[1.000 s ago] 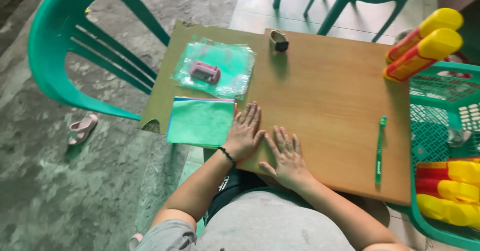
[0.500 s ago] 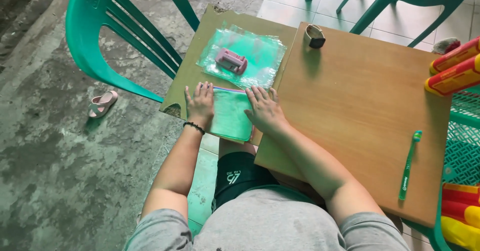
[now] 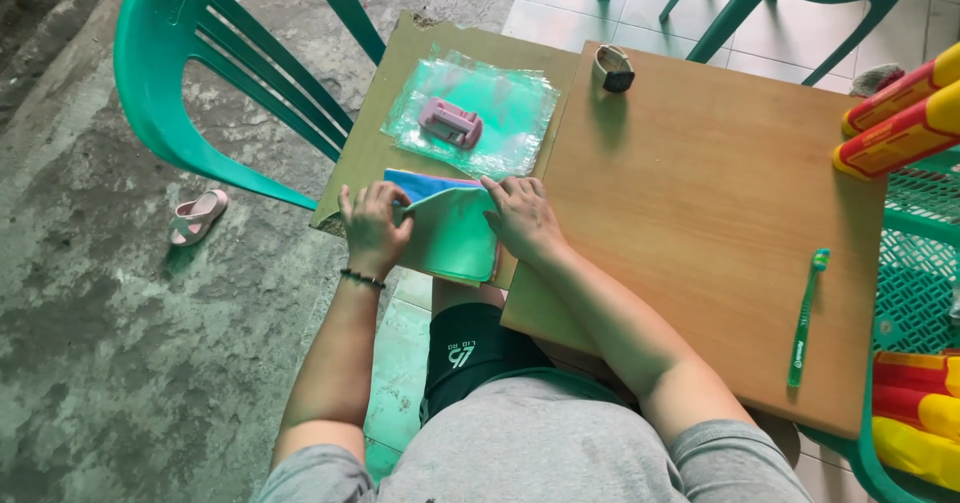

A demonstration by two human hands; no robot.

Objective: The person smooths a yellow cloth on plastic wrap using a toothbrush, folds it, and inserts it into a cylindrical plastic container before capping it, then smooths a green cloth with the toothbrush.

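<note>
**Both hands on the green pouch at the tabletop's left edge**

Head view: You have both hands on a flat green pouch with a blue strip along its top edge. It lies on a sheet of brown cardboard that juts out from the left side of the wooden tabletop. Your left hand sits at the pouch's 9 o'clock side, fingers curled over and pinching its left edge. Your right hand rests at the 3 o'clock side, fingers bent down onto the top right corner. The upper left part of the green layer looks lifted or folded away from the blue strip; whether the pouch's mouth is open, you cannot tell from here.

At 12 o'clock from the pouch lies a stack of clear plastic bags over something green, weighted by a small pink block. A wristwatch stands at the tabletop's far edge, toward 1 o'clock. A green toothbrush lies well apart at 3 o'clock, near the right edge, untouched.

By the look of it the work is early: one pouch is in hand, the toothbrush is not yet near it, and nothing shows inside the pouch. A green basket holds red and yellow packs at the far right.
</note>
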